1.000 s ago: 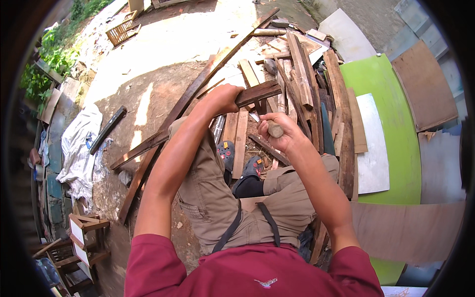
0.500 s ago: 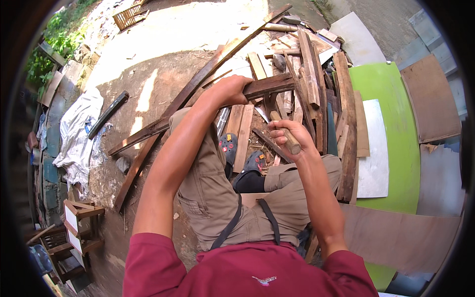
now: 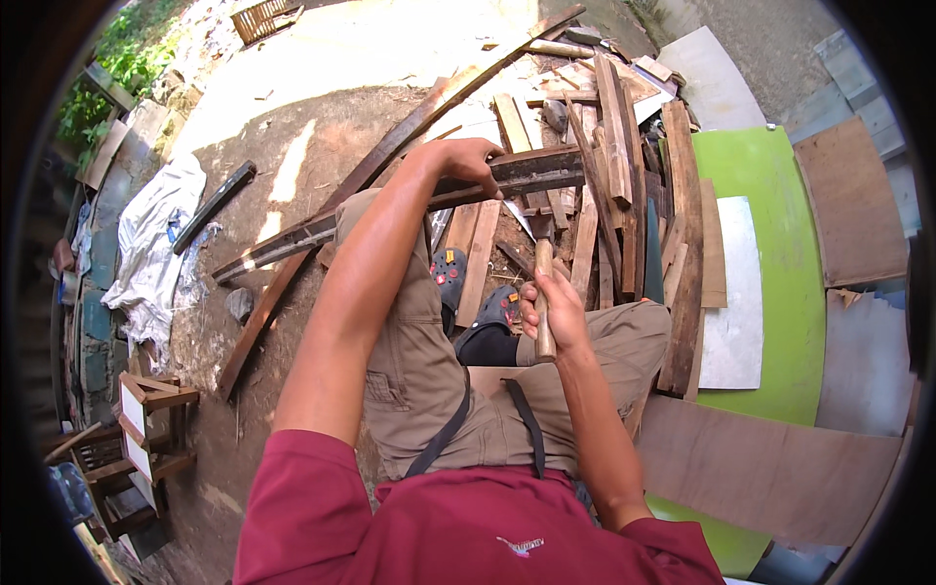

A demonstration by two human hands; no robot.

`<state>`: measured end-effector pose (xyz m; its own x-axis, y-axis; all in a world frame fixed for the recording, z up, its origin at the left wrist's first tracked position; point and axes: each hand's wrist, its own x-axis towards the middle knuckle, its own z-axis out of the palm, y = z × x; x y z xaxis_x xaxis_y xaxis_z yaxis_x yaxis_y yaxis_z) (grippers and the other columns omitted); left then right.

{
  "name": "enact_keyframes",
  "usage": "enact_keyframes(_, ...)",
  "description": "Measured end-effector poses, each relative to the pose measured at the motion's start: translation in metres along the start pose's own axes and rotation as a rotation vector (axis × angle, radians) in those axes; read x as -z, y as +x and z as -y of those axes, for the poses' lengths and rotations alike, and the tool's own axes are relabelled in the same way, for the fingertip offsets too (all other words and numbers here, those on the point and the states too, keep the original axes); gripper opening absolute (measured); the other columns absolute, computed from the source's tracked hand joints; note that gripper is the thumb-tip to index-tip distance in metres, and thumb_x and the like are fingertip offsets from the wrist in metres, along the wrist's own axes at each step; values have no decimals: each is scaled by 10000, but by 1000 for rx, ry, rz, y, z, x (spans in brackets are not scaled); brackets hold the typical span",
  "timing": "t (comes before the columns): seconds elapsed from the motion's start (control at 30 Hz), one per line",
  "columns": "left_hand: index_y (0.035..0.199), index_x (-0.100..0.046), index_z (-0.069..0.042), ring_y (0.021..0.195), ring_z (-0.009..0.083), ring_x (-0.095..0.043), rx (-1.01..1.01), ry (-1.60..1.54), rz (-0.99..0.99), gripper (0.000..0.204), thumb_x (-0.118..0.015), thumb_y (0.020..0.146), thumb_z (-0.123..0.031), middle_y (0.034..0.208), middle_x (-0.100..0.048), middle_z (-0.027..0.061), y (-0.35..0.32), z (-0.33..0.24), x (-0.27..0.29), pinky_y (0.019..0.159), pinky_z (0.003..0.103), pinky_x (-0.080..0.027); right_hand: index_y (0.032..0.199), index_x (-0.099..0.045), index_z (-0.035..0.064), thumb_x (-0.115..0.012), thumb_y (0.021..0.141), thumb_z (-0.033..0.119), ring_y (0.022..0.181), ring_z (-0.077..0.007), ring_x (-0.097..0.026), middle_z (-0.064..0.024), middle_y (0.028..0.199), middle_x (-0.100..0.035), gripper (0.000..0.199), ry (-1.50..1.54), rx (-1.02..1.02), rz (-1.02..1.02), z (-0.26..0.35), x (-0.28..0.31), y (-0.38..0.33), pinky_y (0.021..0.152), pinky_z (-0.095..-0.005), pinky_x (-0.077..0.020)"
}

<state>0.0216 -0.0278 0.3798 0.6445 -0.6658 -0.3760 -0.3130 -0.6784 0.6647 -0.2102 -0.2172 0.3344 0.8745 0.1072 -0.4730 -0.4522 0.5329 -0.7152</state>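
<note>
My left hand [image 3: 464, 162] is closed over a long dark wooden beam [image 3: 541, 172], which lies slanting across my raised knee. A lengthwise groove shows on the beam's face. In my right hand [image 3: 556, 310] is a hammer [image 3: 544, 261], gripped by its pale wooden handle. Its dark head is just below the beam's right part, nearer to me; whether it touches the wood I cannot tell. Part of the beam is hidden behind my left hand and forearm.
Several loose planks [image 3: 612, 127] are piled ahead and to the right. A green board [image 3: 795, 292] and brown sheets lie on the right. On the left are a white cloth [image 3: 151, 253], a dark wooden bar [image 3: 214, 208], a stone [image 3: 239, 304] and a small wooden frame [image 3: 161, 424].
The hammer has dropped away from the beam toward me, its handle turning more upright. The beam has rolled to show its grooved face, and my left fingers have shifted on it.
</note>
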Motion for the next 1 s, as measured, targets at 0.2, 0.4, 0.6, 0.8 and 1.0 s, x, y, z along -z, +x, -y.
enact_keyframes(0.2, 1336, -632, -47, 1203, 339, -622, 84, 39, 16, 934, -809, 643, -647, 1297, -653, 206, 0, -7, -7, 1024, 427, -476, 1167, -384, 68, -608, 1010, 148, 475, -110, -485, -42, 770, -509, 285, -19, 432, -169, -37, -10, -4, 366, -281, -427)
enact_keyframes(0.4, 1292, -591, 127, 1205, 389, -617, 160, 70, -82, 1117, -665, 682, -807, 1264, -616, 343, -2, -24, -10, 1010, 437, -483, 1121, -403, 72, -731, 945, 287, 461, -97, -490, -48, 769, -518, 430, -39, 502, -385, 1, 1, 29, 362, -270, -454)
enact_keyframes(0.6, 1251, -658, 70, 1138, 383, -646, 126, 16, 24, 1095, -565, 711, -879, 1213, -650, 315, 9, -6, -20, 955, 453, -487, 1092, -425, 66, -806, 863, 396, 446, -90, -487, -38, 756, -527, 553, -22, 613, -312, 34, 3, 71, 355, -253, -449)
enact_keyframes(0.8, 1421, -515, 41, 1271, 393, -568, 69, -16, 29, 1106, -595, 732, -820, 1393, -545, 304, -9, -26, -59, 1063, 452, -446, 1074, -472, 60, -742, 935, 285, 444, -93, -492, -38, 771, -568, 378, 20, 583, -287, 21, 6, 77, 350, -260, -433)
enact_keyframes(1.0, 1072, -703, -72, 981, 275, -673, -480, -44, -802, 308, -817, 812, -192, 1085, -694, 89, -4, -16, -140, 851, 379, -539, 1047, -477, 76, -723, 951, 287, 457, -94, -499, -29, 731, -557, 339, 12, 564, -332, 3, 27, 66, 368, -261, -440)
